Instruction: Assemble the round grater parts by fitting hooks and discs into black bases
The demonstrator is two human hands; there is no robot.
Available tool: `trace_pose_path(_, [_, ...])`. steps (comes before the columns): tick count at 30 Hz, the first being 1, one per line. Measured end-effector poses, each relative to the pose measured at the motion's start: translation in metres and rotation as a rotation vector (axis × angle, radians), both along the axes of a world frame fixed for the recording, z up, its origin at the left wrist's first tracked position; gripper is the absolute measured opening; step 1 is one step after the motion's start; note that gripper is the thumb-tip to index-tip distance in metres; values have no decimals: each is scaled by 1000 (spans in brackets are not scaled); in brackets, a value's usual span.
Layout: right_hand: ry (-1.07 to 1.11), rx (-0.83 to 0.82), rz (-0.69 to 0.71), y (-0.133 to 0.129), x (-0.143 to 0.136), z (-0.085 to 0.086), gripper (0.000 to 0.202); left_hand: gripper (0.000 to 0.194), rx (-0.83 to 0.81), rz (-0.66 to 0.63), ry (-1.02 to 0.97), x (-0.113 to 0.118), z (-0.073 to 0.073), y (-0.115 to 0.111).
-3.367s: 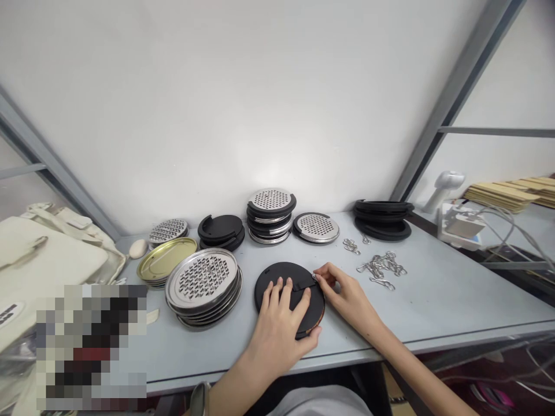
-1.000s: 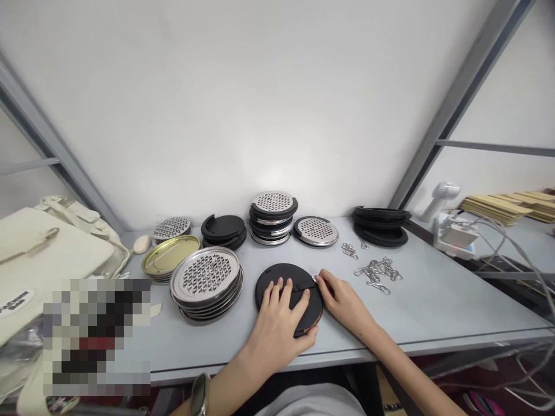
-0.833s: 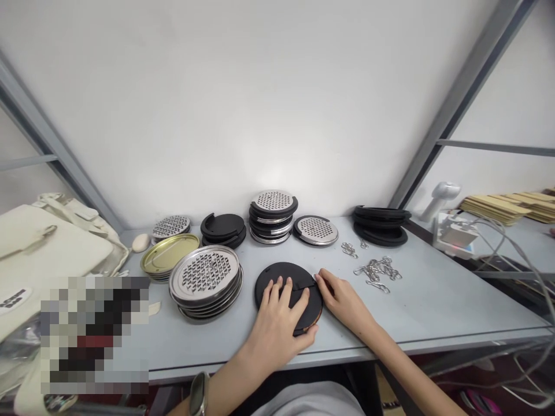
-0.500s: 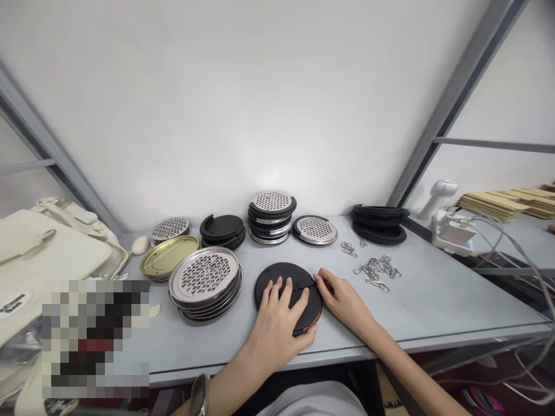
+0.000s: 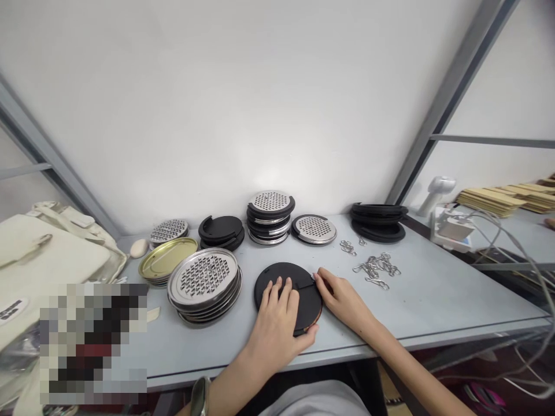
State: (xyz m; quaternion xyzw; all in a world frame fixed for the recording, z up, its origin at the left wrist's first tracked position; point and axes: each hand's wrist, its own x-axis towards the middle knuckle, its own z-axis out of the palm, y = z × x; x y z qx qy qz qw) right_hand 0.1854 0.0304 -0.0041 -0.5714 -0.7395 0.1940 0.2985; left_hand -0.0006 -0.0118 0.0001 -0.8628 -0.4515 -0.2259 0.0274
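Left hand (image 5: pixel 276 318) atop black disc (image 5: pixel 310 306), metal piece (image 5: pixel 314 277) in right hand (image 5: pixel 340 293)

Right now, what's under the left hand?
Under the left hand is a round black disc, with a brownish strip along part of its edge. What the hand covers, I can't see.

A person's left hand (image 5: pixel 276 323) lies over a round black disc (image 5: pixel 310 306), fingers on its top, thumb at its near edge. The right hand (image 5: pixel 338 293) pinches a small silvery metal piece (image 5: pixel 314 277) at the disc's right rim. Looped silver wire clips (image 5: pixel 377 266) lie loose near the right hand, and a stack of round silver metal grater plates (image 5: pixel 206 278) stands left of the disc on the pale grey table (image 5: pixel 442 306).
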Motion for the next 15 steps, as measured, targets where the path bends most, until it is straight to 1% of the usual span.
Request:
trace_pose_path(9, [-2, -1, 12, 0, 0, -1, 26, 37, 1, -5, 4, 1, 3, 0])
trace_pose_path(15, [7, -4, 16, 1, 0, -1, 26, 36, 58, -14, -4, 1, -3, 1])
